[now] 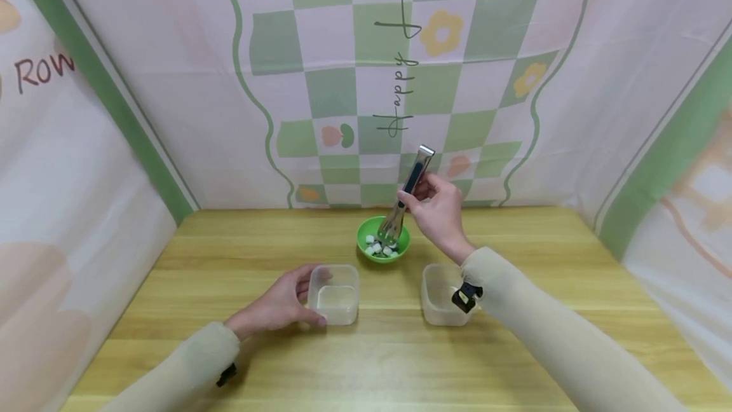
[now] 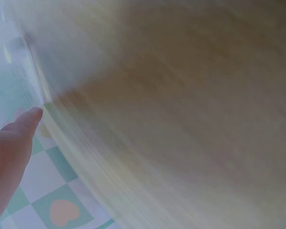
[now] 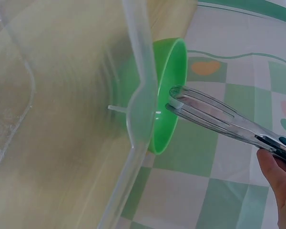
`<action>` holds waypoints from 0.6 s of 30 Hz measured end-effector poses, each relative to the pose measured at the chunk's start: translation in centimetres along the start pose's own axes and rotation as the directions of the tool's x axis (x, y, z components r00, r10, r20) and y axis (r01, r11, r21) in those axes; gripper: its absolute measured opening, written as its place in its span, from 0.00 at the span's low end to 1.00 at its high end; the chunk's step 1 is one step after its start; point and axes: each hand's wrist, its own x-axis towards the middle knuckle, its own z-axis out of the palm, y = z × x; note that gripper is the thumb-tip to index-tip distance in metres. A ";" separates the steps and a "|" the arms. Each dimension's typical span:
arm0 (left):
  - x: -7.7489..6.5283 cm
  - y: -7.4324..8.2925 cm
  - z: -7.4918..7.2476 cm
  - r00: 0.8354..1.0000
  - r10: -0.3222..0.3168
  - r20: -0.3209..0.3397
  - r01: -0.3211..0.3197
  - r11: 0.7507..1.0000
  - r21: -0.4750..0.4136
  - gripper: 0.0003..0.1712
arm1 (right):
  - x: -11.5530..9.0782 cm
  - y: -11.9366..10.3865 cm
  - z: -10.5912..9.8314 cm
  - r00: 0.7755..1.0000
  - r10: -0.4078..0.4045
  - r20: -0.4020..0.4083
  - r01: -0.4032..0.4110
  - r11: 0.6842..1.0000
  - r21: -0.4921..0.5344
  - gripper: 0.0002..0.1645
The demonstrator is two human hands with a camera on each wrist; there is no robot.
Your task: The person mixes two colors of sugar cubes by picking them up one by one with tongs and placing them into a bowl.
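My right hand (image 1: 440,212) pinches a pair of metal tongs (image 1: 415,175) with dark grips, between thumb and fingers. The tongs slant down into a green bowl (image 1: 382,260), their slotted tips among small white cubes (image 1: 376,248) and some darker bits. In the right wrist view the tong heads (image 3: 181,98) reach past the bowl's rim; the cubes are hidden there. My left hand (image 1: 280,302) holds the left side of a clear plastic container (image 1: 336,318), thumb at its front corner and fingers behind. Nothing shows inside that container.
A second clear container (image 1: 443,318) stands below my right wrist, partly covered by the sleeve. The wooden table (image 1: 377,367) ends at a patterned cloth (image 1: 328,91) behind the bowl, and more cloth hangs at both sides.
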 end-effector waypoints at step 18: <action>0.0 -0.1 0.0 1.000 0.011 0.000 -0.011 1.000 -0.004 0.59 | -2.5 -4.1 1.2 0.980 -0.188 0.058 0.181 0.977 0.108 0.11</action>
